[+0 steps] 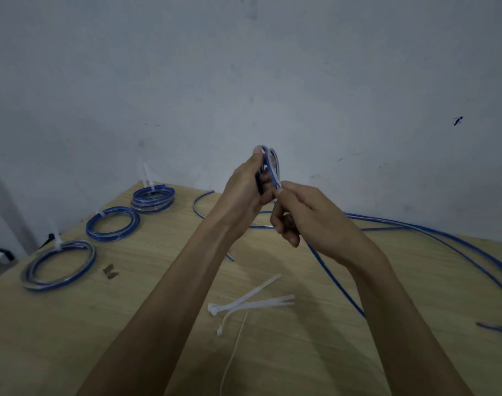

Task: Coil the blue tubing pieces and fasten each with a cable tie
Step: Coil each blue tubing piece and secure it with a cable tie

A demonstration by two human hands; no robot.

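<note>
From the head camera, the left hand [244, 190] is gripping a small coil of blue tubing [271, 164] up in the air above the bench [72, 324], fingers curled round the loops, probably so they cannot spring apart. The right hand [307, 215] is pinching the same tubing just below the coil, where the free length [332, 278] is running down past the wrist toward the bench edge. Held this close together, the two hands look to be feeding the next turn onto the coil; the winding is not yet finished, since much tubing is trailing loose.

Three finished coils are lying in a row at the left of the bench, each with a white tie sticking up: the near coil [59, 265], the middle coil [112, 223] and the far coil [153, 199]. They seem to be parked there to stay out of the working space.

Spare cable ties [252, 302] are lying just beneath the forearms, likely within easy reach for fastening. More loose blue tubing [433, 230] is sweeping across the right side, well apart from the finished coils.
</note>
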